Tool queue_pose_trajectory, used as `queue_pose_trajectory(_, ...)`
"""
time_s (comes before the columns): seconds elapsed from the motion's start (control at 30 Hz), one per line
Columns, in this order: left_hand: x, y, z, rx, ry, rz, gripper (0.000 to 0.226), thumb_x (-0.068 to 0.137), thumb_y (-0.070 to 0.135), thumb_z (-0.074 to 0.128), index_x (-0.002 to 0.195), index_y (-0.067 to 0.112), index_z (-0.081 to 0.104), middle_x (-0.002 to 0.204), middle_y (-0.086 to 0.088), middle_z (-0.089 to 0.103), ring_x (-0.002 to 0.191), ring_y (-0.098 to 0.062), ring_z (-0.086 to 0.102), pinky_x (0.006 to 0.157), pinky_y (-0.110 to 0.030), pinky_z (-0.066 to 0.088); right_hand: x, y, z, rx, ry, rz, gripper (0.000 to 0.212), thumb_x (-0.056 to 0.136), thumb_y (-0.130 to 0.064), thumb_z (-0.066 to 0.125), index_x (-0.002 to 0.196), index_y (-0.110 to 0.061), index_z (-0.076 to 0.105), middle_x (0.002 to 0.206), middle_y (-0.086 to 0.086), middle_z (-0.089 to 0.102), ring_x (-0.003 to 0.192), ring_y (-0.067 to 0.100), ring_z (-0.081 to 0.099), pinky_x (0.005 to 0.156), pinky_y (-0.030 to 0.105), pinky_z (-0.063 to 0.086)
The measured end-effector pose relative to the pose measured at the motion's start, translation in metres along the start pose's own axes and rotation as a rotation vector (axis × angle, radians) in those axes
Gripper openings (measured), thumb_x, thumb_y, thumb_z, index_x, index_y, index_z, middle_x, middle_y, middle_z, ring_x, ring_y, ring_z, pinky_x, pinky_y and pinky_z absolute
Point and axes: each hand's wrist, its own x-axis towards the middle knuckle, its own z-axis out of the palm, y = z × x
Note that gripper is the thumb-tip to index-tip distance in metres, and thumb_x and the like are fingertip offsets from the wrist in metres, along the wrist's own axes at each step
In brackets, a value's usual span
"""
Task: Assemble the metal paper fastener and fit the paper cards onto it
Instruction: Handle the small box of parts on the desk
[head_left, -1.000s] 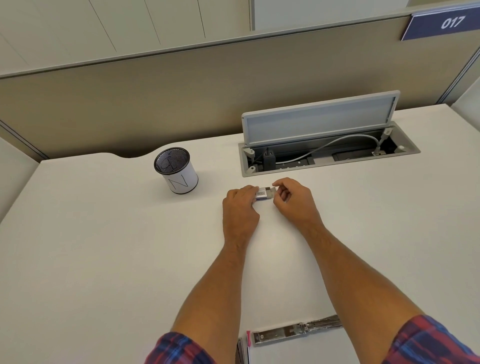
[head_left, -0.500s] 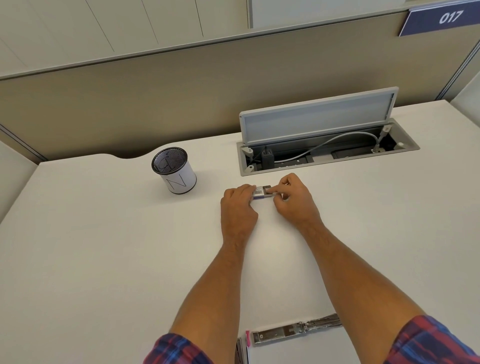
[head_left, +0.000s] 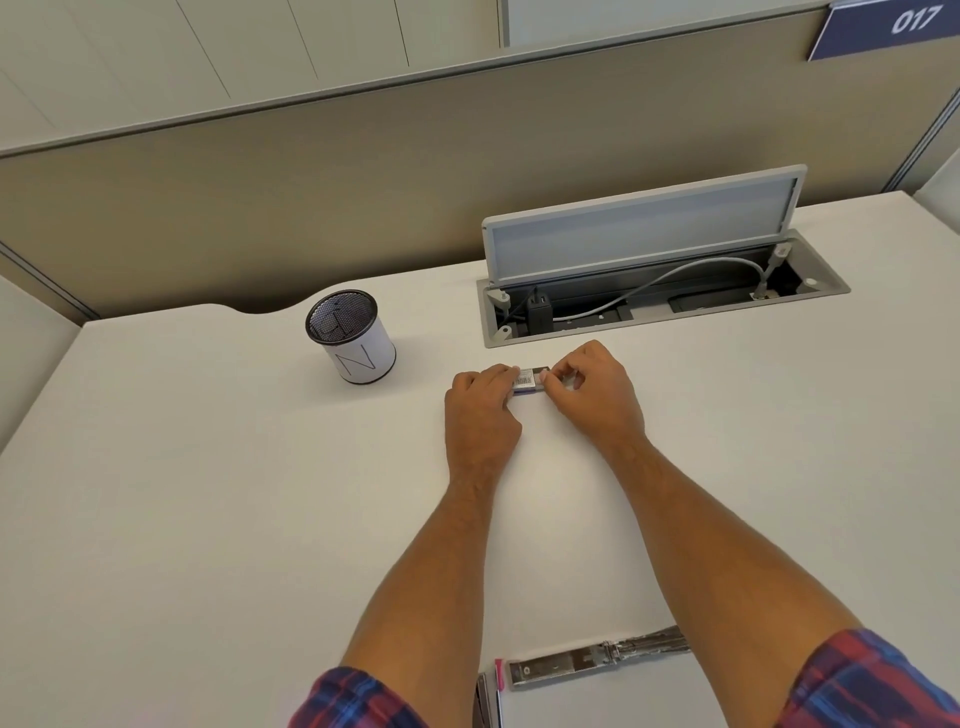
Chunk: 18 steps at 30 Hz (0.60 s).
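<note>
A small grey box (head_left: 527, 381) with a printed label lies on the white desk (head_left: 208, 493), far from me and in front of the cable tray. My left hand (head_left: 480, 410) grips its left end with curled fingers. My right hand (head_left: 592, 389) pinches its right end between thumb and fingers. Near the bottom edge, a flat metal fastener bar (head_left: 592, 660) lies across the top of a stack of white paper cards (head_left: 597, 701), partly hidden by my right forearm. A pink tab (head_left: 500, 673) sticks out at its left end.
A mesh pen cup (head_left: 350, 335) with a white label stands to the left of my hands. Behind them an open cable tray (head_left: 660, 301) with a raised lid, a plug and a grey cable is sunk in the desk. A beige partition (head_left: 363, 171) closes the far side.
My right hand's fingers have shifted along the box's right end, from apart to pinching it. The left hand has kept its hold. The view has drifted slightly.
</note>
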Motion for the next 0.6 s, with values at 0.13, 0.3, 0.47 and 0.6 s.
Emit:
queue_pose_trajectory(0.13, 0.0003, 0.0005, 0.0009, 0.017, -0.016, 0.0, 0.04, 0.083, -0.009, 0.061, 0.117, 0.008, 0.073, 0.119, -0.003, 0.073, 0.097, -0.034, 0.06, 0.083, -0.044, 0.051, 0.0011, -0.0008, 0.0014, -0.012, -0.045, -0.002, 0.015, 0.089, -0.033, 0.071, 0.085, -0.019, 0.071, 0.094, -0.006, 0.056, 0.08, 0.011, 0.056, 0.062, 0.016, 0.04)
queue_pose_trajectory(0.3, 0.0006, -0.0012, 0.0013, 0.033, -0.02, 0.011, 0.042, 0.081, -0.009, 0.06, 0.117, 0.009, 0.073, 0.119, -0.002, 0.073, 0.097, -0.032, 0.06, 0.082, -0.044, 0.051, 0.0016, -0.0016, 0.0013, -0.002, -0.081, -0.043, 0.016, 0.089, -0.032, 0.072, 0.085, -0.017, 0.069, 0.1, -0.006, 0.053, 0.086, 0.013, 0.056, 0.069, 0.017, 0.044)
queue_pose_trajectory(0.47, -0.0001, -0.0014, 0.0026, 0.046, -0.031, 0.001, 0.039, 0.086, -0.005, 0.06, 0.119, 0.01, 0.072, 0.121, -0.002, 0.072, 0.099, -0.031, 0.059, 0.084, -0.043, 0.051, 0.0007, -0.0013, -0.0013, 0.084, -0.042, -0.033, 0.014, 0.091, -0.027, 0.07, 0.088, -0.014, 0.066, 0.101, -0.002, 0.056, 0.086, 0.013, 0.057, 0.072, 0.021, 0.05)
queue_pose_trajectory(0.6, 0.0003, -0.0012, 0.0039, 0.049, -0.03, -0.007, 0.039, 0.087, -0.005, 0.061, 0.121, 0.01, 0.072, 0.121, -0.003, 0.072, 0.101, -0.03, 0.06, 0.087, -0.039, 0.052, -0.0026, 0.0006, -0.0027, 0.2, 0.13, 0.102, 0.012, 0.094, -0.023, 0.068, 0.088, -0.016, 0.061, 0.083, -0.006, 0.06, 0.072, 0.007, 0.057, 0.064, 0.014, 0.043)
